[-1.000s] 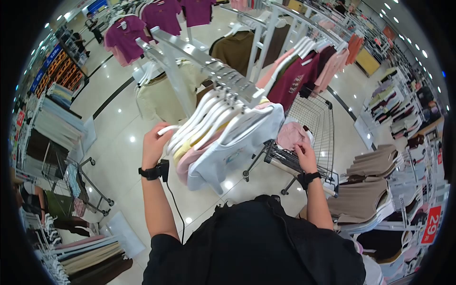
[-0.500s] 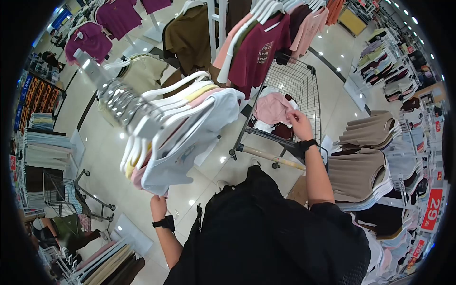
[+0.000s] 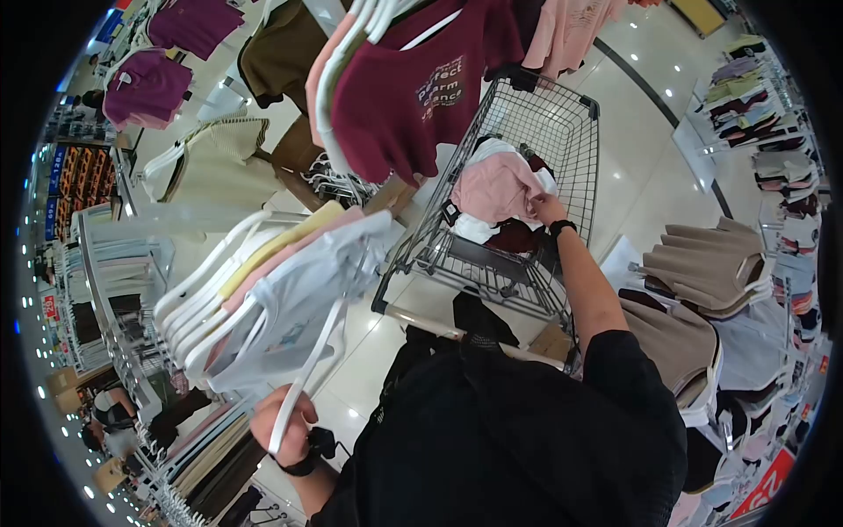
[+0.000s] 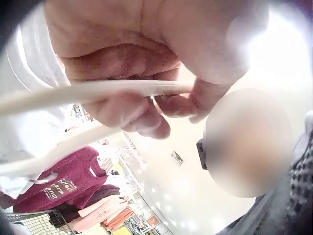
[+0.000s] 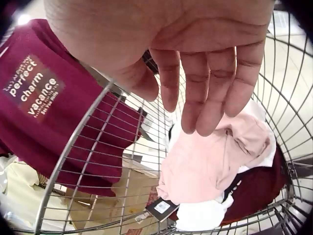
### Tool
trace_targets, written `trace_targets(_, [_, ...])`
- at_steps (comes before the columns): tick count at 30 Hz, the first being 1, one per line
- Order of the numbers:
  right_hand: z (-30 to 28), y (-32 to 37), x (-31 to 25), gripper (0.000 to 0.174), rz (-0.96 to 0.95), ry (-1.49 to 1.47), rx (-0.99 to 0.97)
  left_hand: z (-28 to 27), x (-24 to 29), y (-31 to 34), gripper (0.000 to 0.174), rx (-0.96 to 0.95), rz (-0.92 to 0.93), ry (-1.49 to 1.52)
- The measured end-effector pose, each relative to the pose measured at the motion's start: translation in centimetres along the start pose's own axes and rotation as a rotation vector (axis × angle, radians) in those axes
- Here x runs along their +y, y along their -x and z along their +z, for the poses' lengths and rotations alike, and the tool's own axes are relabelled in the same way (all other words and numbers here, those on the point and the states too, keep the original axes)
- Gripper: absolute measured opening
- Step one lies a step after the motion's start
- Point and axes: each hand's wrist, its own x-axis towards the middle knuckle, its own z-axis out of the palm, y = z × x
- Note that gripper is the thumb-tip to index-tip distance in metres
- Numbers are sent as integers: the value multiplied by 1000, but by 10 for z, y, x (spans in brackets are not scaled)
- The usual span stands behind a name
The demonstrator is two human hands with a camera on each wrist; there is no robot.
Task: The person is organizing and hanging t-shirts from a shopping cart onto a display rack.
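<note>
My left hand [image 3: 283,422] grips one end of a white hanger [image 3: 309,373], its fingers curled round the bar in the left wrist view. That hanger overlaps a light blue shirt [image 3: 303,303] at the near end of a row of hung clothes. In the shopping cart [image 3: 575,132], a crumpled pink garment [image 3: 493,189] lies on white and dark red clothes. My right hand [image 3: 549,211] is over its right side. The right wrist view shows those fingers [image 5: 195,93] extended loosely above the pink cloth, with nothing gripped.
A dark red shirt [image 3: 395,97] with printed words hangs just left of the cart. Taupe tops [image 3: 702,263] hang on a rack at the right. A cardboard box [image 5: 105,205] shows beyond the cart's wire side. Purple shirts [image 3: 145,88] hang at far left.
My left hand has moved down from the row of hangers and now holds a hanger. My right hand stays by the pink garment. The view has shifted, with the cart now nearer.
</note>
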Motion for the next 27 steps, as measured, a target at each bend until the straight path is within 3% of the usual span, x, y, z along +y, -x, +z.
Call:
trace_targets(1, [5, -17, 16, 32, 42, 10, -27, 9, 5, -9, 56, -20, 94, 147])
trace_targets(2, [14, -38, 43, 32, 31, -28, -40, 20, 7, -17, 59, -29, 108, 88])
trace_targets(5, [24, -58, 67, 31, 143, -58, -104, 54, 8, -34, 44, -170, -233, -140])
trace_targets(6, [31, -64, 76, 29, 199, -101, -103, 68, 3, -41, 29, -221, -373, -124])
trace_targets(7, [34, -69, 86, 29, 212, -105, -110, 79, -17, -39, 18, -229, -389, -235])
trace_targets(9, [42, -75, 95, 29, 241, -102, -146, 114, -24, -52, 15, -139, -781, -328])
trace_targets(13, [70, -107, 131, 29, 285, -51, -183, 147, -68, -48, 27, -98, -795, -344])
trace_targets(15, [90, -128, 154, 32, 96, 181, -99, 159, -71, -57, 29, -101, -825, -351])
trace_targets(16, [100, -137, 166, 32, 105, 179, -111, 161, -75, -58, 29, -104, -829, -298])
trace_targets(18, [105, -135, 142, 36, -25, 281, -113, 165, -82, -60, 29, -118, -843, -242])
trace_targets(21, [145, -148, 157, 41, -57, 167, -120, 172, -93, -58, 29, -129, -863, -211])
trace_targets(23, [174, -174, 187, 46, -98, 198, -232, 175, -98, -56, 28, -116, -881, -185])
trace_targets(25, [219, -198, 240, 51, -3, -136, -158, 181, -98, -56, 29, -124, -867, -167])
trace_targets(27, [223, -200, 230, 54, -54, -97, -187, 184, -98, -53, 29, -92, -874, -165])
